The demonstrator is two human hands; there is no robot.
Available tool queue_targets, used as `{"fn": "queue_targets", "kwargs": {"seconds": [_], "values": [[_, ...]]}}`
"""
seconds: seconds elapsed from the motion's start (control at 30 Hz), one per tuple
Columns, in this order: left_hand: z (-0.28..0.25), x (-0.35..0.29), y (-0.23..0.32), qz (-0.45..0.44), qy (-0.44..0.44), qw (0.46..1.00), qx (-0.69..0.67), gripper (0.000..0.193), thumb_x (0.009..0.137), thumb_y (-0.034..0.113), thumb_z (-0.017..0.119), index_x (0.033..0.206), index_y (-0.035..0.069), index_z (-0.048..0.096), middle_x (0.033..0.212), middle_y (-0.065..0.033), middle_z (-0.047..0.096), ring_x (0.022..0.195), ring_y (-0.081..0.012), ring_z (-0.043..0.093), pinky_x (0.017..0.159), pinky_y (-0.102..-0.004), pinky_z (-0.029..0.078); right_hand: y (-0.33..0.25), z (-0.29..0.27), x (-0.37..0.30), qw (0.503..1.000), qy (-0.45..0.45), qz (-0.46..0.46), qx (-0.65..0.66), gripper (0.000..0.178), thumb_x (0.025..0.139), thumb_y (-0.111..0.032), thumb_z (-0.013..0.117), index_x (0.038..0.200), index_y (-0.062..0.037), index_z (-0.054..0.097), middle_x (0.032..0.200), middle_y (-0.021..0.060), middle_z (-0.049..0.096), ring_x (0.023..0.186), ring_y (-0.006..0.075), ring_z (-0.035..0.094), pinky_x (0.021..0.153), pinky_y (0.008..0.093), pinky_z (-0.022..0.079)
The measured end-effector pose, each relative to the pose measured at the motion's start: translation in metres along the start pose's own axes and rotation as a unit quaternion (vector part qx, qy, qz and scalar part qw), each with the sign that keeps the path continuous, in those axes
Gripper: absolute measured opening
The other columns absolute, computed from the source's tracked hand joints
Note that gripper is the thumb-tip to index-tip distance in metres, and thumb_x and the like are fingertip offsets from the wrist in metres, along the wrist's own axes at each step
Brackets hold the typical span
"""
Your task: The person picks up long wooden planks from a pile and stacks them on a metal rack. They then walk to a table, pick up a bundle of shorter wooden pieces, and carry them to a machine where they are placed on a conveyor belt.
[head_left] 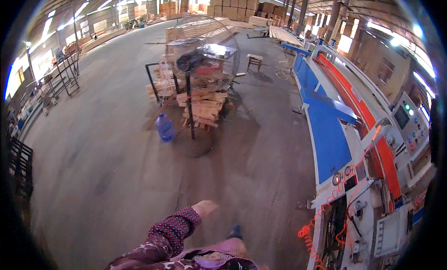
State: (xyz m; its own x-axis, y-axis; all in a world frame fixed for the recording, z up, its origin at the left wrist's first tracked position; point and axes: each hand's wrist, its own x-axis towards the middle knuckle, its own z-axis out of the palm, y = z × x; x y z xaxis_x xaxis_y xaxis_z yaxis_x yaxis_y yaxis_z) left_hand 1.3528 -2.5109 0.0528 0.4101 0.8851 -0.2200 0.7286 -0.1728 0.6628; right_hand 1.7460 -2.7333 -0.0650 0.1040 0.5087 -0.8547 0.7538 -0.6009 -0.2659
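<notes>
My left hand (205, 208) hangs low over the concrete floor, out in front of my body. A patterned dark cuff (179, 228) covers the forearm behind it. The hand is small and blurred, and its fingers cannot be made out. No object shows in it or against it. Below it are a pinkish cloth (230, 251) over my front and the dark tip of a shoe (235, 232). My right hand is out of the picture.
Ahead stands a large caged fan (190, 60) beside a pile of wooden strips (202, 107). A blue plastic water bottle (165, 128) lies near its base. Along the right runs a long blue and orange machine (326, 130) with a control panel (409, 123) and a coiled orange air hose (305, 232).
</notes>
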Motion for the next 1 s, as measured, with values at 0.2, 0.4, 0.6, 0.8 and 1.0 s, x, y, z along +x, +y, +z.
{"fn": "queue_targets", "kwargs": {"seconds": [0.2,0.4,0.6,0.8,1.0], "values": [[0.022,0.12,-0.055,0.032,-0.065,0.979,0.188,0.028,0.085,0.021,0.041,0.105,0.011,0.058,0.097,-0.0181,0.06,0.094,-0.0349,0.058,0.079,-0.0425,0.048,-0.045,-0.103,0.082,1.0,-0.011,0.004,-0.019,0.03,0.071,-0.029,0.055,0.09,-0.0082,0.066,0.089,0.0136,0.065,0.083,0.0297,0.063,0.072,0.0412,0.051],[0.024,0.117,-0.119,-0.139,-0.185,0.967,0.108,0.031,0.086,0.027,0.043,0.11,0.013,0.056,0.094,-0.0213,0.062,0.088,-0.0366,0.06,0.078,-0.0444,0.048,-0.189,-0.268,0.164,0.858,0.107,-0.297,-0.404,0.029,0.07,-0.028,0.055,0.086,-0.0068,0.066,0.084,0.0164,0.064,0.079,0.0307,0.064,0.069,0.0416,0.051],[0.018,0.166,-0.176,-0.208,-0.167,0.96,0.089,0.033,0.087,0.033,0.042,0.105,0.011,0.058,0.095,-0.016,0.062,0.09,-0.0364,0.059,0.076,-0.0443,0.048,-0.376,-0.397,0.25,0.979,0.118,-0.141,0.086,0.045,0.075,-0.033,0.055,0.111,-0.0065,0.059,0.114,0.0171,0.057,0.108,0.0313,0.052,0.092,0.037,0.04],[-0.05,0.34,-0.222,-0.212,-0.187,0.956,0.082,0.035,0.085,0.032,0.041,0.102,0.007,0.059,0.098,-0.0183,0.061,0.092,-0.0358,0.057,0.079,-0.0428,0.046,-0.514,-0.461,0.302,0.978,0.091,-0.188,0.021,0.046,0.077,-0.035,0.051,0.113,-0.008,0.058,0.116,0.0137,0.057,0.113,0.0289,0.05,0.094,0.0359,0.039],[-0.205,0.615,-0.12,-0.06,-0.06,0.995,0.048,0.042,0.086,0.032,0.036,0.103,0.001,0.058,0.104,-0.0214,0.058,0.098,-0.0363,0.054,0.085,-0.0418,0.042,-0.588,-0.53,0.32,0.973,0.11,-0.203,0.012,0.043,0.075,-0.034,0.051,0.108,-0.0083,0.06,0.103,0.0128,0.063,0.1,0.0281,0.057,0.089,0.0369,0.042]]}}
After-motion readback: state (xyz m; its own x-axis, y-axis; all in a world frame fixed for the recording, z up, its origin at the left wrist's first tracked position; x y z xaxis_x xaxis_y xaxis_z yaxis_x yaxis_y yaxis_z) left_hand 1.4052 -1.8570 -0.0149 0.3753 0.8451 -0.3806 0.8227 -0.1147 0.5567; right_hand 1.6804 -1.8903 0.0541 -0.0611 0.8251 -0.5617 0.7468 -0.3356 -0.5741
